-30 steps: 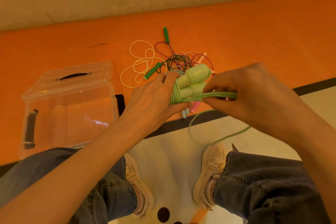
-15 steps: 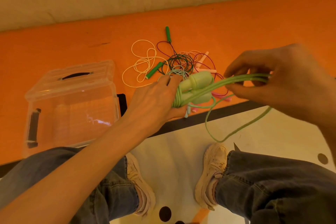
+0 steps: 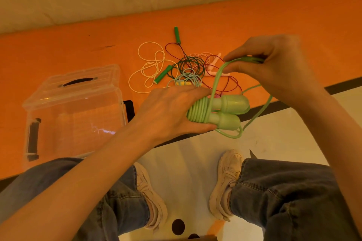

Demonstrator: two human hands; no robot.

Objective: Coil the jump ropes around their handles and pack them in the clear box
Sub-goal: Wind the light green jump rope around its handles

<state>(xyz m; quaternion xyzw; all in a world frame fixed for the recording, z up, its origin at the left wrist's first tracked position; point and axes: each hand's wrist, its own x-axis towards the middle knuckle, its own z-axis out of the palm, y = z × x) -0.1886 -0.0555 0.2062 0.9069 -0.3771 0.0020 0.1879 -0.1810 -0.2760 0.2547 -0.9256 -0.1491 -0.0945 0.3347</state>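
Note:
My left hand grips two pale green jump rope handles held side by side, with several turns of green rope wound round them. My right hand pinches the loose green rope above and to the right of the handles, drawn up from the coil. A slack loop hangs below the handles. The clear box stands at the left on the orange mat, open, its lid tipped back behind it.
A tangle of other ropes lies on the orange mat beyond my hands: white cord, dark green and red cords, green handles, pink handles. My knees and shoes are below, on a pale floor mat.
My right hand has swung the rope from low beside the handles up and away to the right, then back over them. My left hand has kept its grip on the handles.

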